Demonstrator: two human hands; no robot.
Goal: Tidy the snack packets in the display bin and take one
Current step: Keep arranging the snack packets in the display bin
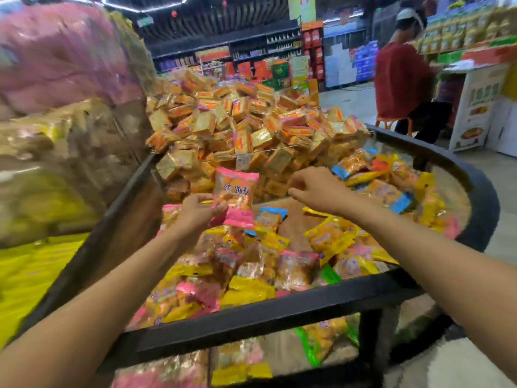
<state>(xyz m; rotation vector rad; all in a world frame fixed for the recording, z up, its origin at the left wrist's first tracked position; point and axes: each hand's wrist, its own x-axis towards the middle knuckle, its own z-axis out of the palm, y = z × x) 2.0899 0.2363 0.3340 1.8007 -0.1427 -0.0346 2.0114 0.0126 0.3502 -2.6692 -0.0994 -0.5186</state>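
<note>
left hand (200, 210) pinches a pink packet (234, 196) upright; right hand (314, 189) fingers loosely curled (fingertips blurred), holding nothing.

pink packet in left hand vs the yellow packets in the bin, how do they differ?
The pink packet is held upright above the bin, pinched at its lower edge by the left hand; the yellow packets lie loose and tilted in the display bin. Its end seals are pink, theirs yellow. Both show orange snack through a clear middle.
</note>
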